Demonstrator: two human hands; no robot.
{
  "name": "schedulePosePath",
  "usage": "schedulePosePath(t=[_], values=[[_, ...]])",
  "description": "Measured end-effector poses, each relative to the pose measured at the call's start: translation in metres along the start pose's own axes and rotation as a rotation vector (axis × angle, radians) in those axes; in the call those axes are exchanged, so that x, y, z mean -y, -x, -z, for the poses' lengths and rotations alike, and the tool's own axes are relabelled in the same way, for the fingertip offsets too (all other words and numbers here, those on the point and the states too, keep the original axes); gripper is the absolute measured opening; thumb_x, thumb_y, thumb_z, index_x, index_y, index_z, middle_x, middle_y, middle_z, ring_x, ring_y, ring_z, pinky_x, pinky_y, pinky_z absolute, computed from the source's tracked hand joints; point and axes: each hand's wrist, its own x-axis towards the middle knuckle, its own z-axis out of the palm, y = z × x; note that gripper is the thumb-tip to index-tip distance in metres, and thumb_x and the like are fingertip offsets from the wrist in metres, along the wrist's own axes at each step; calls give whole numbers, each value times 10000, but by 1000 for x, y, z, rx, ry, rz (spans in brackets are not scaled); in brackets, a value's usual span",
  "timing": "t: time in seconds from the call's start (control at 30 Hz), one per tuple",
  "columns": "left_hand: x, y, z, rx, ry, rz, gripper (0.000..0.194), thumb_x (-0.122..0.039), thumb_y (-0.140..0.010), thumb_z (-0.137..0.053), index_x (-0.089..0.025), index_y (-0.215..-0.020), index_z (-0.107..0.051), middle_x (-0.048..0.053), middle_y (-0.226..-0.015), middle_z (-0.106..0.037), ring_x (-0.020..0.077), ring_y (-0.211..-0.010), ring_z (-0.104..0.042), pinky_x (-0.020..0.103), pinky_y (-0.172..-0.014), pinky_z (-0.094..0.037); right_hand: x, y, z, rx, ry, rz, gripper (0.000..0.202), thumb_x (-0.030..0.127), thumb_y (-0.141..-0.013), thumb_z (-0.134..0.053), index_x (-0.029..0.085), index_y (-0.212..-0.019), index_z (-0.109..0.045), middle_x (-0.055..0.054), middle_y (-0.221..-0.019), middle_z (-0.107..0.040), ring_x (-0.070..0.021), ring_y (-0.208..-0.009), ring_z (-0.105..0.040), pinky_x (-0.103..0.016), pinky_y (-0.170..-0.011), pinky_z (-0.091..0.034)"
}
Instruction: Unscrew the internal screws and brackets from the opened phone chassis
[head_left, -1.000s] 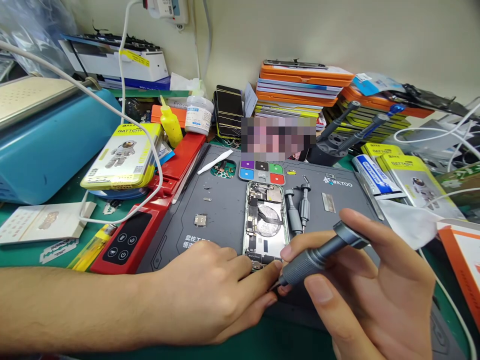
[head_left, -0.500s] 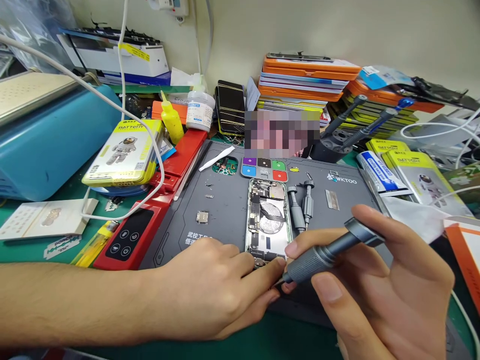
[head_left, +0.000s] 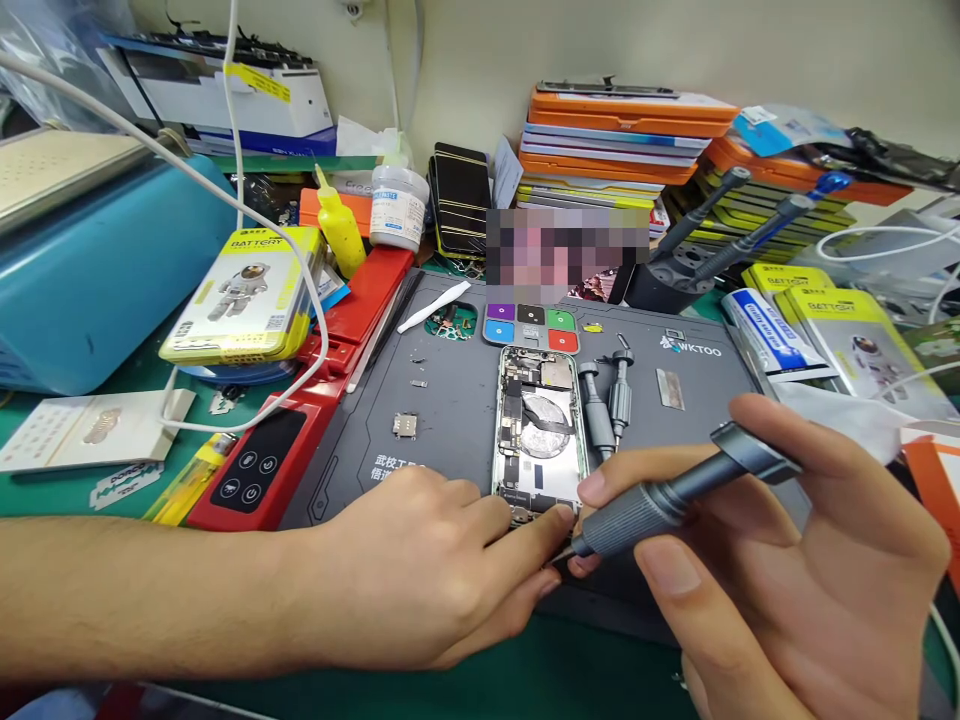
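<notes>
An opened phone [head_left: 551, 470] lies on the dark grey repair mat [head_left: 465, 400], its inner parts and a round silver coil exposed. My left hand [head_left: 431, 570] grips the phone's lower end, with a fingertip on its bottom right corner. In my right hand [head_left: 817, 560] is a grey precision screwdriver [head_left: 637, 510], slanting down to the left. Its tip meets the bottom edge of the phone beside my left fingers; the exact contact spot is hidden. One right fingertip rests at the phone's right edge.
Two more screwdrivers [head_left: 598, 415] lie right of the phone. A coloured screw tray [head_left: 531, 330] touches its top area. A red tool with buttons [head_left: 251, 465] and battery boxes [head_left: 240, 295] stand left. A screwdriver holder [head_left: 671, 285] is behind. A white cable [head_left: 315, 300] loops at left.
The camera view has shifted slightly. My right hand and the screwdriver sit a little farther right in the picture, with the tip still at the phone's lower edge. My left hand keeps its hold.
</notes>
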Motion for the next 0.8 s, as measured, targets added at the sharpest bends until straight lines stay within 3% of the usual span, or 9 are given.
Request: schedulePosePath(t=[0.47,0.63,0.7,0.8], values=[[-1,2,0,-8,-2,-17,344,-293,-1124,-394,-108,-1384,-524,-21,-790,-689,215,-569,-646,409,-436,-426,2,-2,-2,-54,-37,-9,748,-74,-860,-577,364,-1465,-566,-14,-1015,-768,-140,-731,-775,-217,-683,-697],[-1,2,1,-3,15,-18,307,-277,-1124,-386,-117,-1328,-551,-13,-798,-703,205,-582,-664,389,-461,-428,2,8,1,-27,150,-13,847,-64,-820,-655,412,-1508,-526,-32,-988,-745,-218,-827,-794,-328,-733,-717],[-2,1,2,1,16,-17,311,-271,-1123,-378,-113,-1323,-555,-12,-790,-701,203,-573,-660,384,-454,-419,-2,13,-3,-173,133,84,653,50,-910,-605,356,-1485,-552,-73,-995,-722,-217,-725,-770,-360,-673,-715],[-2,1,2,2,11,-23,349,-273,-1123,-366,-89,-1366,-538,-16,-766,-689,209,-553,-643,395,-433,-412,-10,18,-8,-238,139,91,555,139,-958,-588,342,-1474,-549,-110,-1056,-700,-244,-756,-770,-392,-645,-708]])
